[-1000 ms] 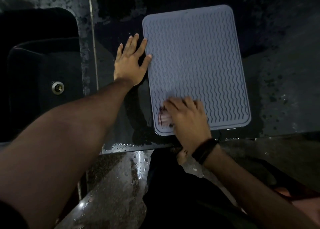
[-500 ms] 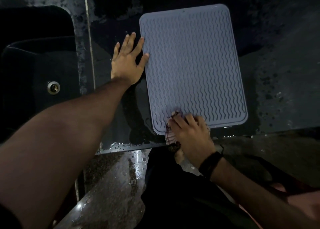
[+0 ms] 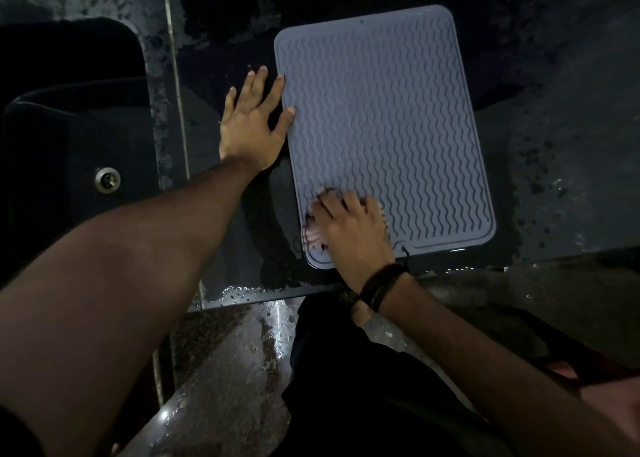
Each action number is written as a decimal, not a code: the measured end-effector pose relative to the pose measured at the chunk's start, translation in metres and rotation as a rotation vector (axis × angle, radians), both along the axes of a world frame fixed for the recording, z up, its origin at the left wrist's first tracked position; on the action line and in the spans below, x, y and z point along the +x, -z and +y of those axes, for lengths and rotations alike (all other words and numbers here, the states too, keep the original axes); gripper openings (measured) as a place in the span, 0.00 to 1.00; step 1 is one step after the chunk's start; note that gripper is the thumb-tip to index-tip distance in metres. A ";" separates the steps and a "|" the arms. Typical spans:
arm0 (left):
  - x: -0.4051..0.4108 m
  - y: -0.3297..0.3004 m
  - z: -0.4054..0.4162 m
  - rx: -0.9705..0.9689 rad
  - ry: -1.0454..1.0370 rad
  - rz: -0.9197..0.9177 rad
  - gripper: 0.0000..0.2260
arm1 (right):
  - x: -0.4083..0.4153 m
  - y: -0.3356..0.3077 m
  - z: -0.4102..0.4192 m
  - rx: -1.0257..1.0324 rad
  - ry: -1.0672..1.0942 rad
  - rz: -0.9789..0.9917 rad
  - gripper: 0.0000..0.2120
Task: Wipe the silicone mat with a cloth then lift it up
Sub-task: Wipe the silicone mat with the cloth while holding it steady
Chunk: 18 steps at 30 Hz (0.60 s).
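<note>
A grey-blue silicone mat (image 3: 381, 120) with a wavy ridge pattern lies flat on the dark wet counter (image 3: 561, 145). My left hand (image 3: 251, 124) rests flat with fingers spread beside the mat's left edge, thumb and forefinger touching that edge. My right hand (image 3: 349, 231) presses a small pale striped cloth (image 3: 313, 236) onto the mat's near left corner. Most of the cloth is hidden under the hand.
A dark sink (image 3: 76, 138) with a metal drain (image 3: 108, 179) lies to the left, behind a raised speckled divider (image 3: 166, 93). The counter's front edge (image 3: 277, 292) runs just below the mat. Water patches shine around the mat. A dark band sits on my right wrist (image 3: 381, 285).
My right hand slid the cloth off toward the mat's near edge, then back up onto the near left corner. My left hand stayed beside the mat's left edge.
</note>
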State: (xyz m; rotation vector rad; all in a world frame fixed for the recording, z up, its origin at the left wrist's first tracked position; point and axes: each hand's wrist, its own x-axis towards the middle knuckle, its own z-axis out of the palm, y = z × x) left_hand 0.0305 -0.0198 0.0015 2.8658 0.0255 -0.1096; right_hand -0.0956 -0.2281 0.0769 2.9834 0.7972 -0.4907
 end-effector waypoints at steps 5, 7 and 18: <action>0.001 -0.001 0.000 -0.008 -0.001 -0.001 0.28 | -0.041 -0.013 -0.032 0.000 -0.030 0.114 0.23; 0.001 -0.001 0.000 -0.010 0.001 0.007 0.28 | -0.037 -0.019 -0.038 0.022 -0.045 0.147 0.23; 0.002 0.001 0.000 0.013 -0.004 0.006 0.28 | 0.071 -0.006 0.019 -0.015 0.043 0.001 0.25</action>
